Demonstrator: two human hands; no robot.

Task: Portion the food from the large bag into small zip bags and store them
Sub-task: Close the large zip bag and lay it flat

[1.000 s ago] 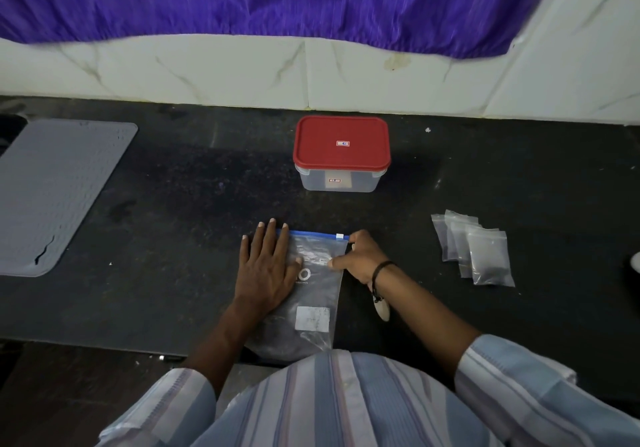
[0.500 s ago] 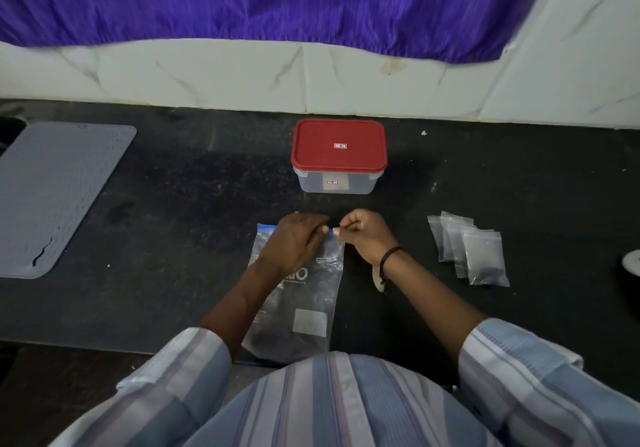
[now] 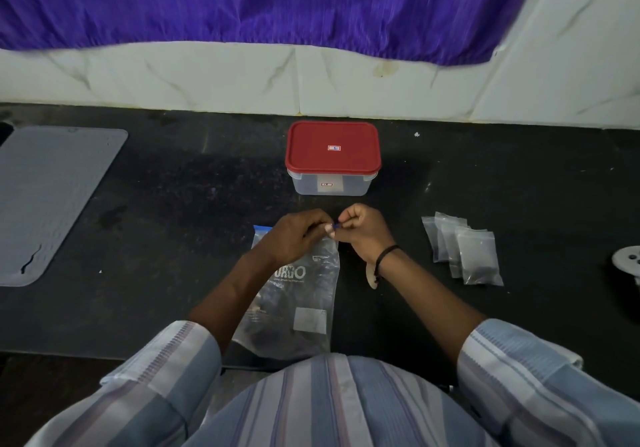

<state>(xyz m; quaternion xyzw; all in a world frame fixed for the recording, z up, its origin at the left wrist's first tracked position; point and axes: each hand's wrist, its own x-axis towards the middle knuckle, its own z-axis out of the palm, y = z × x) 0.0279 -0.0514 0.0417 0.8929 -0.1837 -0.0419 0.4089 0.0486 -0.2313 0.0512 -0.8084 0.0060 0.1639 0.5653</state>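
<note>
Hidden under the left hand (image 3: 297, 235) and right hand (image 3: 363, 230): most of the blue zip strip of the large bag (image 3: 294, 304), so whether it is sealed or parted cannot be told, with the bag's near end lost behind the striped shirt (image 3: 332, 401) at the counter's front edge. Cut by the frame: the grey mat (image 3: 48, 197) at the left edge and a white round object (image 3: 628, 261) at the right edge, too little showing to identify. Too small to read: labels on the red-lidded container (image 3: 333, 150); dark contents of the small zip bags (image 3: 464, 247) unclear.
</note>
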